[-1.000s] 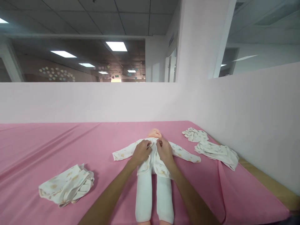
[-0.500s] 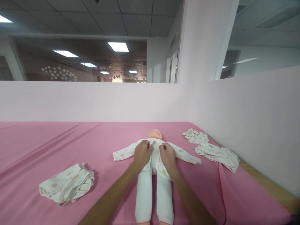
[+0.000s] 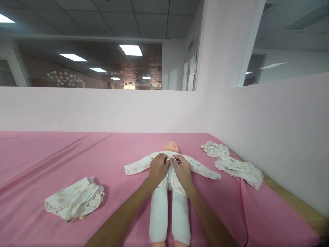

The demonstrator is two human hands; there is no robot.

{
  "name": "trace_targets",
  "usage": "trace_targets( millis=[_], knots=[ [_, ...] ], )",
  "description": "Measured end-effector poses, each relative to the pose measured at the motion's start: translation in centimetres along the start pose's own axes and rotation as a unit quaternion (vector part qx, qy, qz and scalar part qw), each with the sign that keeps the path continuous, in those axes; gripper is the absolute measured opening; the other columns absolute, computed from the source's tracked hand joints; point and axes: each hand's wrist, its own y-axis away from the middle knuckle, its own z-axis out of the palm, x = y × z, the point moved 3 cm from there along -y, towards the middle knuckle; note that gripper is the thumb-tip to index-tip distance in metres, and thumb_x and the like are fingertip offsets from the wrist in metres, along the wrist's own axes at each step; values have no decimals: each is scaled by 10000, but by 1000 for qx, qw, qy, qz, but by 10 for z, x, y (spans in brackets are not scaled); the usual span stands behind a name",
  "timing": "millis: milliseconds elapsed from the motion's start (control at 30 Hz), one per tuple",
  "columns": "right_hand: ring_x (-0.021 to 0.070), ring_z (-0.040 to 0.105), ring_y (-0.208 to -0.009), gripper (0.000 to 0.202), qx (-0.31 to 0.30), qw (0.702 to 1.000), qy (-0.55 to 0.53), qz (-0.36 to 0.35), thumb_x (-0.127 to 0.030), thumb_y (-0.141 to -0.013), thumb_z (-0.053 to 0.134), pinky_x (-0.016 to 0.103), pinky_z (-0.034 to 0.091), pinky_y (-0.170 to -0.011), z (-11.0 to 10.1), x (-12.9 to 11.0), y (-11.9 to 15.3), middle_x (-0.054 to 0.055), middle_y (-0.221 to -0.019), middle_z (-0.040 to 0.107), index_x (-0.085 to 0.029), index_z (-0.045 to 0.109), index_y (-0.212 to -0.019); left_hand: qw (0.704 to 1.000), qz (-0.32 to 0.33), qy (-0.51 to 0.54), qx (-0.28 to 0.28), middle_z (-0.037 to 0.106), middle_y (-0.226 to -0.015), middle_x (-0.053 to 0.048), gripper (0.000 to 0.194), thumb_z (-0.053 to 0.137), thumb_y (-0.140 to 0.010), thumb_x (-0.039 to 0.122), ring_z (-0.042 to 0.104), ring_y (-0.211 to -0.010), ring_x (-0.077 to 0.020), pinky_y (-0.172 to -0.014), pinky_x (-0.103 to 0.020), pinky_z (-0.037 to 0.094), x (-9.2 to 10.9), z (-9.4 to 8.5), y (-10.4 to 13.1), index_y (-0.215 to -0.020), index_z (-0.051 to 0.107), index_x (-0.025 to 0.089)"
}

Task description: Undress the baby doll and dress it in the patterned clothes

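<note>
A baby doll (image 3: pixel 171 146) lies on its back with its head away from me, in white trousers (image 3: pixel 158 216) and a patterned white baby jacket (image 3: pixel 140 165) with both sleeves spread wide. On its chest, my left hand (image 3: pixel 158 168) pinches the left front edge of the jacket near the neck. Opposite it, my right hand (image 3: pixel 182 169) pinches the right front edge, its fingertips close to the left ones. Lower down the two fronts part over the white belly. My fingers hide whatever fastening is at the edges.
A folded patterned cloth garment (image 3: pixel 75 199) rests at the left on the pink sheet (image 3: pixel 115 195). Two more crumpled garments, one farther back (image 3: pixel 215 149) and one nearer (image 3: pixel 240 169), lie along the right wall. White walls (image 3: pixel 102 110) with windows bound the back and right.
Both hands have moved toward each other at the doll's chest, drawing the jacket's front edges closer together. The view has shifted slightly.
</note>
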Motion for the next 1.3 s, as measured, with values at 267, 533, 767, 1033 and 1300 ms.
trace_targets(
  millis=[267,533,767,1033,1300],
  knots=[
    [213,619,-900,134,-7,998,29,-46,-299,-800,545,347,451,-851,4,0,-1,39,-909,691,-207,641,-784,998,62,-23,21,631,-850,-16,99,505,-911,158,560,-806,-194,-666,-296,349,-3,6,2,-824,522,203],
    [210,593,-957,102,-23,993,54,-107,-237,-806,518,362,447,-887,7,-7,5,49,-970,658,-209,616,-800,996,79,-18,32,622,-819,-25,141,487,-840,71,543,-754,-186,-635,-287,348,-4,9,3,-802,541,195],
    [221,600,-986,176,-29,990,62,-127,-243,-871,476,389,459,-910,7,-10,7,75,-1016,664,-198,646,-880,996,12,85,13,661,-786,-27,168,458,-884,157,580,-749,-186,-678,-290,383,1,0,0,-788,591,193],
    [215,621,-1045,257,-38,985,80,-149,-196,-887,453,384,483,-941,7,-10,8,69,-1101,690,-209,706,-930,938,-91,326,-77,681,-780,-10,191,493,-820,214,581,-725,-148,-666,-250,421,-5,-1,-9,-767,670,168],
    [215,594,-1189,326,-80,984,88,-131,-169,-861,467,407,445,-1057,11,-5,6,55,-1231,674,-228,746,-1019,905,-140,387,-110,610,-710,-3,309,564,-832,427,499,-647,-120,-619,-237,383,-14,0,-10,-764,654,139]
  ],
)
